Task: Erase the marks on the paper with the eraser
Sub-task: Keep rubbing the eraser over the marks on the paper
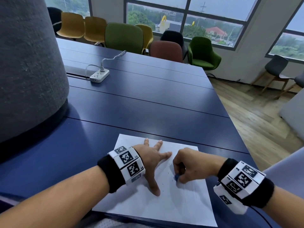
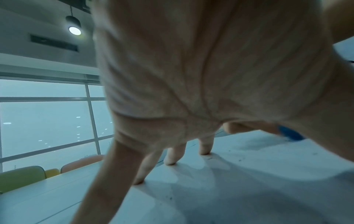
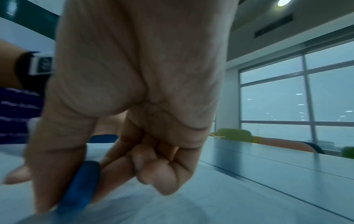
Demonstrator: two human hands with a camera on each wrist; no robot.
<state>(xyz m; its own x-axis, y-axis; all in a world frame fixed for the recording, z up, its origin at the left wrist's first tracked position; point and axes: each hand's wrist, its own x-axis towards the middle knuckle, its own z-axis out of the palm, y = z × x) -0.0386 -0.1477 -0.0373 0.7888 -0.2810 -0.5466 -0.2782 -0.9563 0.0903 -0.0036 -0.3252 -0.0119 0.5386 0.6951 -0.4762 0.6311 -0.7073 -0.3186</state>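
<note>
The right hand (image 1: 189, 167) pinched the blue eraser (image 1: 176, 176) against the paper (image 1: 181, 203), right of centre on the near desk (image 1: 148, 102). The left hand (image 1: 151, 159) lay released, fingers spread flat on the sheet. Hard rubbing could crease or tear the paper if that hold slipped. The eraser's long axis slanted steeply, its tip pointing down.

Small codes "L3" and "L4" stand on the left wristband (image 1: 126, 163) beside its square markers.
</note>
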